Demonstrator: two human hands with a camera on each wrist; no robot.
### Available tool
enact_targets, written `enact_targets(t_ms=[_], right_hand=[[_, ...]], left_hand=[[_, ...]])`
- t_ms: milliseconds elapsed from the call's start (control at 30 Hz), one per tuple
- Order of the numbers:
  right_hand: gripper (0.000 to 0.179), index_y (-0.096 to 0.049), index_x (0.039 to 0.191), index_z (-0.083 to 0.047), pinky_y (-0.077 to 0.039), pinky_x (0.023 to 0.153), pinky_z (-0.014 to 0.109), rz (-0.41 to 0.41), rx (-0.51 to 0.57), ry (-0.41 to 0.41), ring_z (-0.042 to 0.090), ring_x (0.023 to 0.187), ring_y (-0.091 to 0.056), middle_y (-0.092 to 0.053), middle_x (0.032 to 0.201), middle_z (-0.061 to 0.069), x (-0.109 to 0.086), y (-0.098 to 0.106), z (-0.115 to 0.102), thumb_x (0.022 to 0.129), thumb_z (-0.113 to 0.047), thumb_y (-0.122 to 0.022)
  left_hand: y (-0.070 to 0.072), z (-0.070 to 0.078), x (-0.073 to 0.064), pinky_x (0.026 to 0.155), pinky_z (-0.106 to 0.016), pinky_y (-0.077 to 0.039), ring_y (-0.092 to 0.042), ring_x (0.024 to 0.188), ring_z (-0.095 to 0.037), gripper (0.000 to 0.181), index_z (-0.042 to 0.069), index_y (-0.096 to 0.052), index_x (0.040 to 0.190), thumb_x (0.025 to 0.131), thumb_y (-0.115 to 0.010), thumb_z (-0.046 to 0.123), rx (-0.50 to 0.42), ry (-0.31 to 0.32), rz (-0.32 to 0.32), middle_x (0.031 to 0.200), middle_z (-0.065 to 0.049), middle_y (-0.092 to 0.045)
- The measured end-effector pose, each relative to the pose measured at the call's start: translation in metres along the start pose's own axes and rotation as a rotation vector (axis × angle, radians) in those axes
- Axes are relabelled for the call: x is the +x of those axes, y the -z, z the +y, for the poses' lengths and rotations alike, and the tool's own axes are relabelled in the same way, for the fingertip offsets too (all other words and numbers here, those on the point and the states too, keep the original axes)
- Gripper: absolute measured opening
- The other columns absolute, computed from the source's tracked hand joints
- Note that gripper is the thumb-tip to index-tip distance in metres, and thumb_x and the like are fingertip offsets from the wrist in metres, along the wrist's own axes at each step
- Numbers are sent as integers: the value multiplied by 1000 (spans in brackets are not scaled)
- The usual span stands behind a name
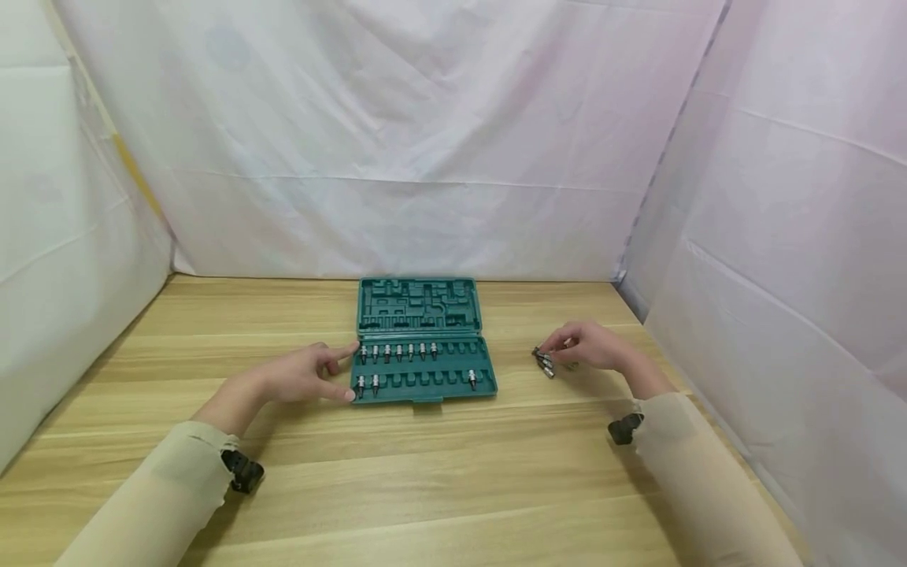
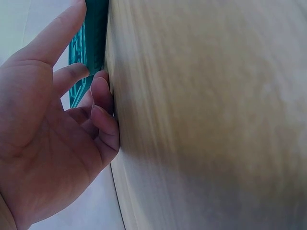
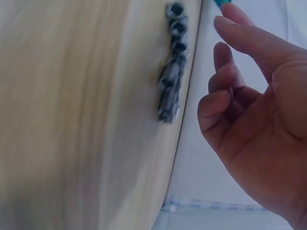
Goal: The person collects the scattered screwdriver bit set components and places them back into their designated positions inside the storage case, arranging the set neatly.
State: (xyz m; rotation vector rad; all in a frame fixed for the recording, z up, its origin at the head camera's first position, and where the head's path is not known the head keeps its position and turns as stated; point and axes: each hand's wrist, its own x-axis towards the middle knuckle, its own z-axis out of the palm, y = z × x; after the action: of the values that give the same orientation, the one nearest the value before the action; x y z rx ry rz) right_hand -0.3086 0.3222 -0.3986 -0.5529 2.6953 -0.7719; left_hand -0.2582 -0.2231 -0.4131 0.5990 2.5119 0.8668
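Note:
An open green plastic case (image 1: 425, 367) lies on the table, lid folded back. Silver bit sockets with dark tips stand in its slots: several in the back row (image 1: 399, 353), two at the front left, and one bit socket (image 1: 472, 379) at the front right. My left hand (image 1: 301, 373) touches the case's left edge with thumb and index finger extended; the left wrist view shows its other fingers (image 2: 104, 127) bent loosely. My right hand (image 1: 584, 346) hovers by a small pile of bit sockets (image 1: 544, 364). Nothing shows between its fingers in the right wrist view, where the pile (image 3: 172, 72) lies apart.
The wooden table (image 1: 397, 480) extends in front of the case. White cloth (image 1: 397, 157) hangs behind and along both sides. The case's lid (image 1: 418, 305), with moulded recesses, lies towards the back cloth.

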Motion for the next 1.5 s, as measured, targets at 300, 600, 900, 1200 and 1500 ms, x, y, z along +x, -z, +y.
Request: enact_targets(t_ms=[300,600,900,1200,1500], right_hand=[[23,-89,112,-24,-49,90,37,-70,-46,37,19,100,-58,-71,110,4,-4,-3,5,97,-9,-80],[24,-89,109,-25,-50,94,39,-117,-84,54,16,100,-61,-72,108,1,-1,-9,3,97,-7,-80],[16,-89,110,-23,-48,90,35,-140,-85,89,16,98,-57,-70,108,1,4,-16,-7,98,-15,-84],[14,-88,110,-23,-51,96,38,-80,-48,112,18,106,-60,-72,115,1,10,-22,-17,98,-16,-83],[16,-82,119,-25,-53,82,35,23,112,50,20,94,-63,-78,118,1,22,-30,-29,104,-26,-78]], left_hand=[[2,0,1,92,-40,-47,-50,111,-28,101,13,-30,174,96,-85,47,-9,7,-5,125,-16,-54],[0,0,1,96,-42,-48,-53,116,-28,102,13,-30,174,96,-85,48,-6,5,-9,131,-18,-56],[0,-1,1,95,-41,-48,-52,114,-27,102,15,-30,174,96,-85,48,-1,13,-3,128,-16,-56],[-1,1,-1,94,-42,-48,-52,114,-28,102,13,-30,174,96,-86,44,-16,-5,-3,128,-18,-56],[0,0,0,92,-41,-47,-51,111,-27,101,13,-31,174,95,-86,45,-13,-9,-2,125,-16,-55]])
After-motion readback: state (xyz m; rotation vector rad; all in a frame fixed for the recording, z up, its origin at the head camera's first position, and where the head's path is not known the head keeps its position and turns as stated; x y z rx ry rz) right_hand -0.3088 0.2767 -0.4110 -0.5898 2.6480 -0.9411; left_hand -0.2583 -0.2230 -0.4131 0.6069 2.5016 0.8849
